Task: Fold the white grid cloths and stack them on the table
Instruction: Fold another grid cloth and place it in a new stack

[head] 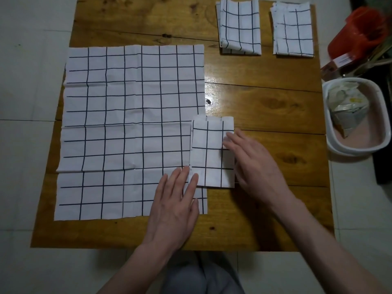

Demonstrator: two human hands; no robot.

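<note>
While your left hand [177, 200] and right hand [252, 164] press flat (fingers straight) on folded cloth [212, 151], its left edge overlaps spread cloth [131, 128]; bare table [265, 107] beyond.

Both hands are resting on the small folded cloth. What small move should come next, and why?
Probably lift the small folded white grid cloth and carry it to a folded stack at the far edge. It looks fully folded, both the left hand and right hand lie flat on it, and it overlaps the large unfolded grid cloth.

Both flat hands, left hand [174, 200] and right hand [252, 164], on folded cloth [210, 153] beside spread cloth [131, 128].
</note>
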